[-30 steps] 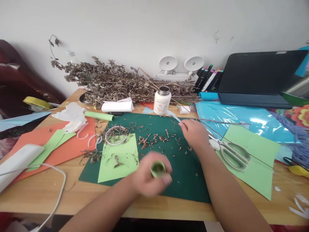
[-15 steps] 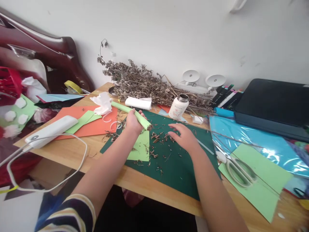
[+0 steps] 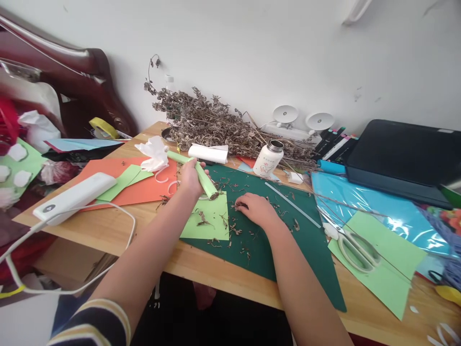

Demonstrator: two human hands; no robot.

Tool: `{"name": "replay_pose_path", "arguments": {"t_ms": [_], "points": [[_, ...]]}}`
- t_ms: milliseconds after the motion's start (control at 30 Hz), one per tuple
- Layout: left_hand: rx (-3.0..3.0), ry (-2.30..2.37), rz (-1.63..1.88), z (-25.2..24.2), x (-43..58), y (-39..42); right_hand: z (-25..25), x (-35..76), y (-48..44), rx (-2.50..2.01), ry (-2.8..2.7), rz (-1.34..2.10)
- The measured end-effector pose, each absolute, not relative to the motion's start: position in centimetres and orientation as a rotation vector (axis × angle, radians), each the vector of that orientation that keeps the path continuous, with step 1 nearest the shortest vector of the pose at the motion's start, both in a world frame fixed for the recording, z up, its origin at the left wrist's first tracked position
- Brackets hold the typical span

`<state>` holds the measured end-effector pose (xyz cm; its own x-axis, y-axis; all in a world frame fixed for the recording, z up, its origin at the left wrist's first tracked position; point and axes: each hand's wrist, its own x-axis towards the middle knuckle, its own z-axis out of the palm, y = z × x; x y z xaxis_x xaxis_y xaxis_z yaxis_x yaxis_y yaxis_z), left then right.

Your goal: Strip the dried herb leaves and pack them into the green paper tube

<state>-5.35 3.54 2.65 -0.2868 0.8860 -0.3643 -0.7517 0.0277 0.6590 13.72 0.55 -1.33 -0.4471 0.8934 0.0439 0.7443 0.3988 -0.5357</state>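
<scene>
My left hand (image 3: 191,179) is wrapped round a light green paper tube (image 3: 206,182), whose near end shows dried leaf bits inside. A crumpled white tissue (image 3: 154,151) sits at the tube's far end. Over the dark green cutting mat (image 3: 284,259), my right hand (image 3: 257,209) has its fingers curled together on dried leaves (image 3: 238,205); how many it holds is hidden. More leaf crumbs lie scattered on the mat and on a light green paper sheet (image 3: 216,226) under the tube's open end. A translucent glue stick (image 3: 293,204) lies right of my right hand.
A heap of dried plants (image 3: 216,117) lies along the wall behind a white bottle (image 3: 268,158). Scissors (image 3: 358,250) rest on green paper at right, near blue plastic packaging (image 3: 382,202). At left are a white power strip (image 3: 75,197) with its cable and orange paper (image 3: 144,192).
My right hand has moved left and down to the leaf bits, and its fingers have closed. My left hand has shifted slightly left with the tube, which tilts more steeply.
</scene>
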Motion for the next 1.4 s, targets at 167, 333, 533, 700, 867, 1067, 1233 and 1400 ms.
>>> {"name": "replay_pose_path", "arguments": {"t_ms": [167,333,533,700,867,1067,1233,1400], "points": [[0.853,0.796,1.771,2.6,-4.2,2.7,-1.0,14.2,-0.2,-1.39,-2.012,0.804],[1.57,0.901,1.387,2.3,-2.9,-0.2,-0.9,13.7,-0.2,-1.23,-1.56,1.031],[2.069,1.126,1.185,1.6,-1.3,-1.4,-0.4,12.8,-0.2,-0.969,-1.103,1.216],[2.148,1.057,1.204,1.4,-0.9,-1.7,0.6,12.9,-0.4,-0.827,-0.88,1.251],[2.001,0.773,1.161,1.5,0.4,-3.6,2.8,12.4,-2.5,-0.651,-0.813,1.091],[1.679,0.623,1.004,1.1,2.4,-5.5,4.5,12.3,-5.3,-0.595,-1.162,0.671],[1.861,0.668,1.048,0.8,2.5,-5.7,4.3,12.9,-5.3,-0.608,-1.443,0.472],[1.99,0.699,1.19,0.9,2.7,-6.1,4.5,13.5,-5.5,-0.588,-1.678,0.348]]}}
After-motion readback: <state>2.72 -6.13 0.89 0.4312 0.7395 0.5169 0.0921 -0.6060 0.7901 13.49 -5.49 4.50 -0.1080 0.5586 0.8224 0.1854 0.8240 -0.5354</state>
